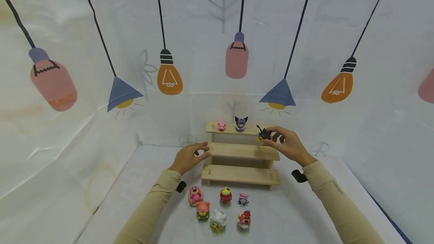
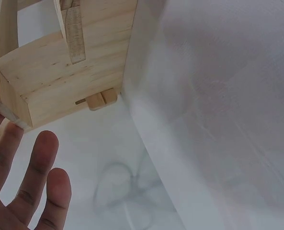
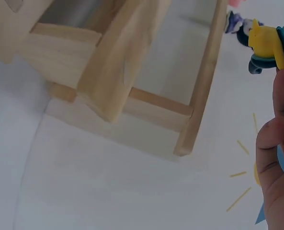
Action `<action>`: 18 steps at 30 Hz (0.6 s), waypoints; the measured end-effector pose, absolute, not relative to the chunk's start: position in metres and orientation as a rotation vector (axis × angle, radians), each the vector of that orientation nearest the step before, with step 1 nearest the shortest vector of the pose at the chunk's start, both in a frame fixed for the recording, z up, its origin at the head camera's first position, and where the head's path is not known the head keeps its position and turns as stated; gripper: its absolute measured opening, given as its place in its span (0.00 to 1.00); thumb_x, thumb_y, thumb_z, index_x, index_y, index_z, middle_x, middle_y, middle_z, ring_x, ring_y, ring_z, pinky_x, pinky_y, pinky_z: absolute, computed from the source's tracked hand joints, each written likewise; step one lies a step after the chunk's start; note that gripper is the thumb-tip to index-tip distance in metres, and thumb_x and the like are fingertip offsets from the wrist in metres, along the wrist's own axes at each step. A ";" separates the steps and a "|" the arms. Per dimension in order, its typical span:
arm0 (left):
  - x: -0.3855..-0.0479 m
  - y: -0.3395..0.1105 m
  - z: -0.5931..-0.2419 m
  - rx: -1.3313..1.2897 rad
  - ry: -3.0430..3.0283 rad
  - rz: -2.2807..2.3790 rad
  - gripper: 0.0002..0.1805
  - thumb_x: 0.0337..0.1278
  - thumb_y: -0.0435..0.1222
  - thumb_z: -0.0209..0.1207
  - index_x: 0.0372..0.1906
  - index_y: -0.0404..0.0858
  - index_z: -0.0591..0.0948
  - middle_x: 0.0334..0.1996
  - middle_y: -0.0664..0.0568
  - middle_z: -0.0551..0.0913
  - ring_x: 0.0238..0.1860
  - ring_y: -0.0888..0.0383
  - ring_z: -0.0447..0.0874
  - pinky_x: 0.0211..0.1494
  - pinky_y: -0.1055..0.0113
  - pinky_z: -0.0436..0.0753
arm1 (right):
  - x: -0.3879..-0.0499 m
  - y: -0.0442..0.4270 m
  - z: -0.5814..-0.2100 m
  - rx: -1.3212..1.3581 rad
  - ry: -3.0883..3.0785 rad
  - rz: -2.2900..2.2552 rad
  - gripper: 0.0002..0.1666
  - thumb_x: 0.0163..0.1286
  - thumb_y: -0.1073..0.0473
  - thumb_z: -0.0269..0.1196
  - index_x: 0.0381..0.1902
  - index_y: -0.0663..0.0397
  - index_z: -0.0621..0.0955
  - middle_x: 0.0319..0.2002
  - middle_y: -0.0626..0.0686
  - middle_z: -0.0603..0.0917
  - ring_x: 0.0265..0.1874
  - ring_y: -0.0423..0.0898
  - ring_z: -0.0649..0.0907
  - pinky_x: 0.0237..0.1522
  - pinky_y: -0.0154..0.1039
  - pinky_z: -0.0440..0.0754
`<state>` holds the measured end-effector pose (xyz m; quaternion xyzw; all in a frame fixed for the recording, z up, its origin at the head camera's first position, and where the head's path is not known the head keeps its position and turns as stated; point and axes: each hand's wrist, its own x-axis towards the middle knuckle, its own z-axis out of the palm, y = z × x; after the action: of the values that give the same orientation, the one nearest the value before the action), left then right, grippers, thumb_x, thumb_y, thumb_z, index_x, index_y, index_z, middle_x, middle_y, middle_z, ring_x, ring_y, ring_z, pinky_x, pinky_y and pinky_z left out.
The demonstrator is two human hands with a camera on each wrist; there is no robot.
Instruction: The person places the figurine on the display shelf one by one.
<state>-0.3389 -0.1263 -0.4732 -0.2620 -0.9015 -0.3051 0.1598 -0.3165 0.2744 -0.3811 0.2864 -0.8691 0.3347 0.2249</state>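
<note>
In the head view my right hand (image 1: 288,145) pinches a small toy figurine (image 1: 263,134), yellow with dark parts, just above the right end of the top shelf. The right wrist view shows the figurine's yellow body (image 3: 265,42) and dark teal parts at my fingertips. My left hand (image 1: 190,157) is at the left end of the three-tier wooden display shelf (image 1: 242,151), its fingers loosely bent. From the left wrist, some fingertips meet or nearly meet a board's end; contact is unclear. A pink pig figurine (image 1: 222,125) and a black-and-purple figurine (image 1: 241,123) stand on the top tier.
In front of the shelf are several figurines: a pink bear (image 1: 195,195), an orange-pink one (image 1: 202,210), a white one (image 1: 218,220), a red-and-blue one (image 1: 225,195), a small pink-and-grey one (image 1: 243,199) and a red-and-white one (image 1: 244,220). A lamp-patterned sheet hangs behind.
</note>
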 end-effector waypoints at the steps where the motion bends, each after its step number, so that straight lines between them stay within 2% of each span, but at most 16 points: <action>1: -0.339 -0.126 -0.473 -0.752 -2.574 -0.870 0.18 0.66 0.54 0.64 0.53 0.50 0.88 0.62 0.60 0.82 0.37 0.56 0.84 0.34 0.65 0.78 | -0.321 0.274 -0.380 0.780 -2.409 0.919 0.22 0.64 0.56 0.74 0.56 0.48 0.84 0.36 0.46 0.87 0.30 0.40 0.82 0.31 0.36 0.75; 11: -0.342 -0.125 -0.475 -0.759 -2.557 -0.872 0.20 0.66 0.53 0.64 0.56 0.49 0.87 0.56 0.61 0.85 0.37 0.54 0.85 0.35 0.64 0.79 | -0.353 0.274 -0.377 0.657 -2.509 0.958 0.25 0.67 0.48 0.72 0.59 0.47 0.82 0.47 0.53 0.87 0.35 0.46 0.84 0.36 0.44 0.81; 18: -0.342 -0.127 -0.477 -0.755 -2.548 -0.850 0.20 0.65 0.54 0.64 0.56 0.49 0.87 0.57 0.62 0.85 0.36 0.61 0.82 0.34 0.66 0.78 | -0.360 0.272 -0.380 0.630 -2.534 1.019 0.26 0.67 0.49 0.73 0.60 0.48 0.82 0.49 0.54 0.86 0.36 0.48 0.85 0.39 0.46 0.82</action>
<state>-0.3418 -0.1266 -0.4772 -0.2666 -0.8991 -0.3000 0.1749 -0.3599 0.2723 -0.3804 0.2217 -0.8912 0.3582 0.1685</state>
